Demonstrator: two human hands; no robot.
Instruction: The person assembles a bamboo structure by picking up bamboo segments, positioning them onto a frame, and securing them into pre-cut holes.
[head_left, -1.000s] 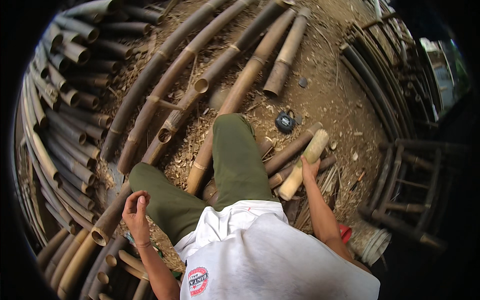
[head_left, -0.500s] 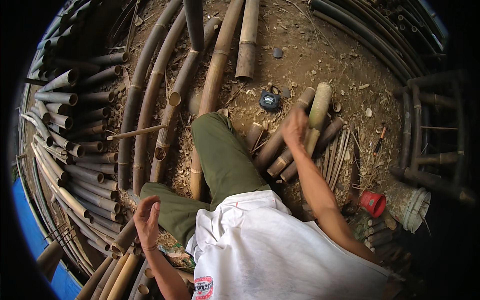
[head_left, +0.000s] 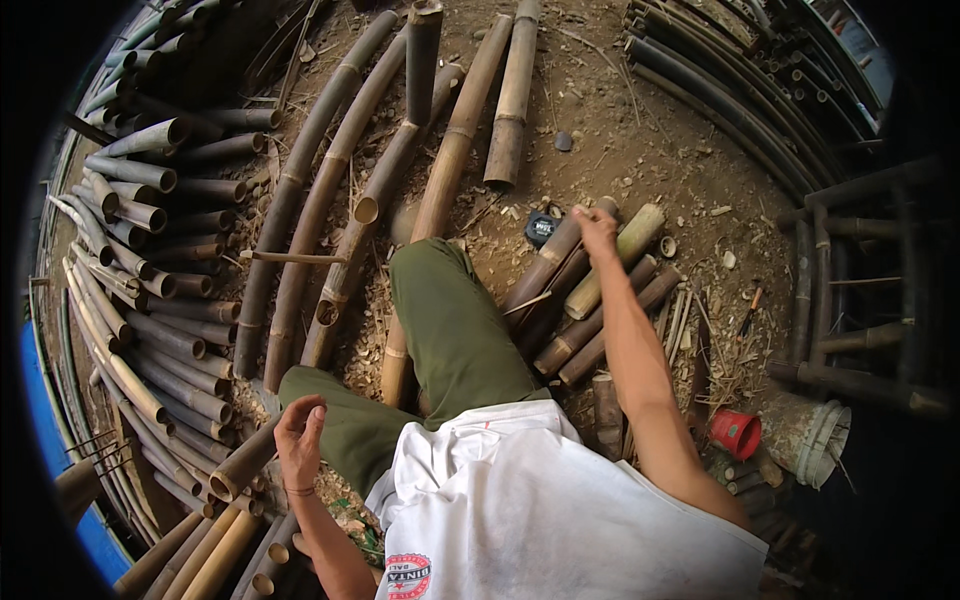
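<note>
My right hand (head_left: 600, 232) is closed around the far end of a short brown bamboo piece (head_left: 550, 262), which slants across the ground beyond my right knee. Just left of that end lies a black tape measure (head_left: 541, 229). A thicker, pale green bamboo piece (head_left: 614, 262) rests to the right of the hand, with other short brown bamboo pieces (head_left: 610, 325) beside it. At lower left, my left hand (head_left: 298, 437) hovers by my leg, fingers loosely bent and apart, with nothing in it. Nearest to it is the cut end of a dark bamboo tube (head_left: 240, 470).
Long bamboo poles (head_left: 440, 190) lie ahead of my legs, and stacked bamboo tubes (head_left: 190, 335) fill the left side. To the right are a red cup (head_left: 736, 432), a whitish bucket (head_left: 815, 440) and a bamboo frame (head_left: 860, 300). Shavings and thin strips litter the dirt.
My right hand has gone to the brown piece's far end and closed on it. That piece now lies nearer the tape measure. The green piece has tilted over and come nearer. My left hand barely moved.
</note>
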